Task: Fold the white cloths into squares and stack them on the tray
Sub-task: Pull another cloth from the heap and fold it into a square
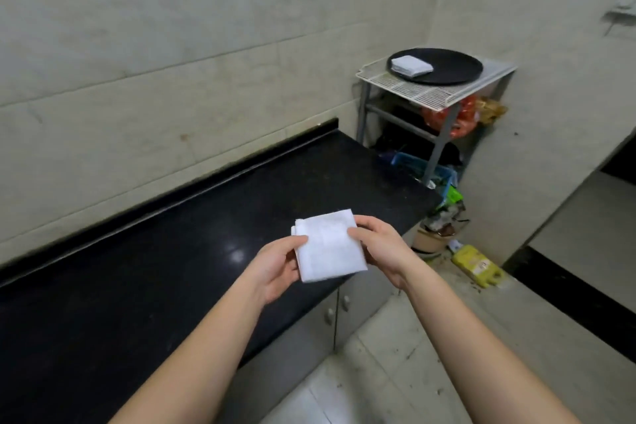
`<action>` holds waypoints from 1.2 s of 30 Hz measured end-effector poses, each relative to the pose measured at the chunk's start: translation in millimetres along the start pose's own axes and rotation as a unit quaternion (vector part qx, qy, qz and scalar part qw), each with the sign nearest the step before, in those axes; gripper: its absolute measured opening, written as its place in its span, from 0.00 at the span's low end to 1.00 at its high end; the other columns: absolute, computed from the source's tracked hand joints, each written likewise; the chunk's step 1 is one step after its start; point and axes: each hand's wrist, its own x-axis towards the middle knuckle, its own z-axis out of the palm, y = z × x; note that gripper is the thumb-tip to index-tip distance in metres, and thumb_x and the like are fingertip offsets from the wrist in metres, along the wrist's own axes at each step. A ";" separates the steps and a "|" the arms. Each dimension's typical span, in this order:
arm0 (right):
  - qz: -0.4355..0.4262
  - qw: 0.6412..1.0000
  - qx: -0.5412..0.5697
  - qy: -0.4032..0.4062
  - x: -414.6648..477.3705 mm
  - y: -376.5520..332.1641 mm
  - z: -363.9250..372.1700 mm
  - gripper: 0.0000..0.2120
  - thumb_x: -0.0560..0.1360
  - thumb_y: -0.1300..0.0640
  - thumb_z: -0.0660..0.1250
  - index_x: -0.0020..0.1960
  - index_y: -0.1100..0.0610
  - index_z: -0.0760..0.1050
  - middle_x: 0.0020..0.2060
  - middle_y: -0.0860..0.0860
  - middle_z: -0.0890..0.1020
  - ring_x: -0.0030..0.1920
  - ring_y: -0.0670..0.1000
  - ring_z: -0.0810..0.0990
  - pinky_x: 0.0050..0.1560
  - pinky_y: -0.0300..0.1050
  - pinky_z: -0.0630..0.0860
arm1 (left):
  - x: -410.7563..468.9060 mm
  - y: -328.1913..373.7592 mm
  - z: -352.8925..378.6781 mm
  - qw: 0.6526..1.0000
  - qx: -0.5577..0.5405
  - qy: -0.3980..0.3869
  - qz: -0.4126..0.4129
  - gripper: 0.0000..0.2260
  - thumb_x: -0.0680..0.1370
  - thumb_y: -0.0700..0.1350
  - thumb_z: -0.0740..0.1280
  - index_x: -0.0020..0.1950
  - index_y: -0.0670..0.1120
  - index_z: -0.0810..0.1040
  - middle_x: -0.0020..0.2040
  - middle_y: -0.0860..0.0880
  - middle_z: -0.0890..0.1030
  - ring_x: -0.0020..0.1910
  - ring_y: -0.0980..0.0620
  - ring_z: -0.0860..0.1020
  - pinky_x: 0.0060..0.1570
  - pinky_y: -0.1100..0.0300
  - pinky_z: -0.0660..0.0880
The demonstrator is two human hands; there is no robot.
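**Head view.** The left hand [275, 262] and right hand [378, 248] hold 1 folded cloth [328, 246] between them, above the front edge of the black counter [172, 251]. The left thumb [292, 242] lies on the cloth's top face at its left edge, with the other left fingers curled underneath. The right thumb [358, 232] presses the upper right edge, and the right fingers curl behind it. Both hands therefore pinch the cloth, and neither is spread open.

The cloth is a near-square packet of several layers, with loose layer edges showing just beyond the left thumb. Far beyond the fingertips, up and to the right, the round dark tray [457, 69] sits on a white wire rack [430, 93], well apart from both hands. A pile of folded white cloth [411, 66] lies on the tray's left part, and its pieces cannot be counted.

**Judged progress:** folding of the held piece appears finished or nearly so, and at least 1 other piece is already on the tray. This square has not yet been carried to the tray and set on the pile. Whether further cloths await folding cannot be told from this view.
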 end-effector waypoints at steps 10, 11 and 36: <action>-0.007 0.996 0.055 0.068 30.8 -2.9 -194.5 0.11 0.79 0.62 0.65 0.58 0.54 0.82 0.44 0.50 0.86 0.38 0.47 0.78 0.38 0.43 0.72 | 68.5 -14.9 188.1 0.982 0.168 0.024 0.079 0.10 0.81 0.42 0.66 0.53 0.35 0.82 0.46 0.44 0.84 0.42 0.47 0.80 0.45 0.52 0.77; -0.011 0.996 0.052 0.075 42.0 -5.6 -209.6 0.11 0.80 0.62 0.65 0.59 0.54 0.82 0.44 0.49 0.86 0.36 0.45 0.78 0.37 0.42 0.73 | 80.9 -12.8 202.4 0.977 0.191 0.025 0.089 0.12 0.81 0.43 0.66 0.53 0.34 0.81 0.45 0.43 0.81 0.42 0.46 0.77 0.44 0.51 0.75; -0.086 0.981 -0.032 0.171 390.4 -204.3 -441.5 0.23 0.77 0.63 0.68 0.71 0.55 0.74 0.58 0.49 0.82 0.54 0.47 0.81 0.50 0.43 0.78 | 419.6 213.4 451.9 0.958 0.218 -0.050 0.177 0.15 0.78 0.36 0.64 0.61 0.46 0.82 0.52 0.49 0.86 0.52 0.49 0.83 0.54 0.50 0.79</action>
